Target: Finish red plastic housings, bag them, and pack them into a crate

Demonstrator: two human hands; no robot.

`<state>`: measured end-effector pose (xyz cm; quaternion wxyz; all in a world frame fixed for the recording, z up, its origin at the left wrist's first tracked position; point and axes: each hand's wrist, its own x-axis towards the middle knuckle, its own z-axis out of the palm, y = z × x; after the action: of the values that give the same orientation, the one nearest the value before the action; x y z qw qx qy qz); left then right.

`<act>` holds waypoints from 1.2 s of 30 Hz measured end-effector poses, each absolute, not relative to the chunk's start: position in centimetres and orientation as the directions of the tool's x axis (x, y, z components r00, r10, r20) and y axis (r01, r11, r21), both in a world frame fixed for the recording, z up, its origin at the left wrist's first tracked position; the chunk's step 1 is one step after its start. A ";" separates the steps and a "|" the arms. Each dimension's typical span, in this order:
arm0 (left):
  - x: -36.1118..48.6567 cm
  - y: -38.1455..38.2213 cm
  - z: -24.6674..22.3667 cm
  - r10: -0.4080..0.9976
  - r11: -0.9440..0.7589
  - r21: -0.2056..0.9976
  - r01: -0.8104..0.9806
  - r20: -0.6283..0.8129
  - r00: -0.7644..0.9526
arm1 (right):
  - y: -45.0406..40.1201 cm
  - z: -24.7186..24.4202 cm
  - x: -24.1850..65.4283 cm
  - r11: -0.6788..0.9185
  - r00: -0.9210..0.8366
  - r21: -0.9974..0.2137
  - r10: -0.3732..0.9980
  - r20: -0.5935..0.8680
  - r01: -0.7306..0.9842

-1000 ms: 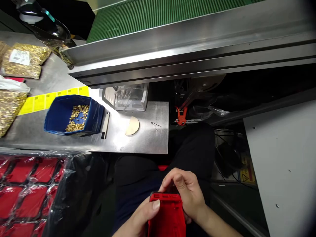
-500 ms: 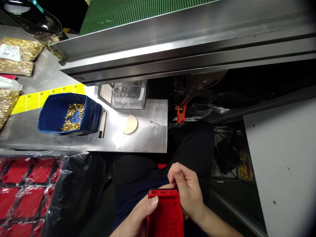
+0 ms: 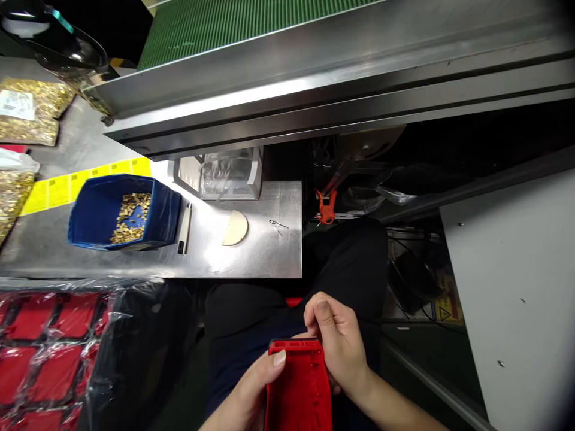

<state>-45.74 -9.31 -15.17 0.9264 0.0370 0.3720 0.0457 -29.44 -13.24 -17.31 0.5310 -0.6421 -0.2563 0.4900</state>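
Red plastic casing (image 3: 300,389) lay open-side up in my left hand's (image 3: 254,383) grip before the worktop (image 3: 274,257), how complete I couldn't judge. My right hand (image 3: 341,344) curled beside it, contents hidden; print on the yellow labels (image 3: 58,190) was too small to read.

Glossy metal table (image 3: 260,257), ribbed green belt (image 3: 251,21), matt-blue plastic bin (image 3: 96,209).

And here's the red case (image 3: 299,392), a hollow shell, open side up, small slots across its far end and black along that edge, held above the lap between left hand (image 3: 254,386) and right hand (image 3: 344,347), near end out of view.
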 end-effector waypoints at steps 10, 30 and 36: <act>-45.9 -9.5 -15.2 0.115 0.993 0.087 -0.076 -0.707 0.698 | -13.1 -17.5 -29.5 -0.286 0.404 -0.944 0.854 -0.329 -0.164; -46.9 -9.8 -15.7 0.128 0.991 0.120 -0.058 -0.739 0.661 | -13.3 -17.2 -29.5 -0.279 0.254 -0.914 0.899 -0.356 -0.295; -46.8 -10.0 -15.7 0.151 0.988 0.126 -0.086 -0.730 0.666 | -13.4 -17.4 -29.6 -0.277 0.350 -0.943 0.878 -0.327 -0.186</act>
<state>-46.79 -9.96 -15.74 0.9119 0.0404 0.4032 0.0650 -29.59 -13.39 -17.39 0.5338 -0.6247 -0.2768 0.4982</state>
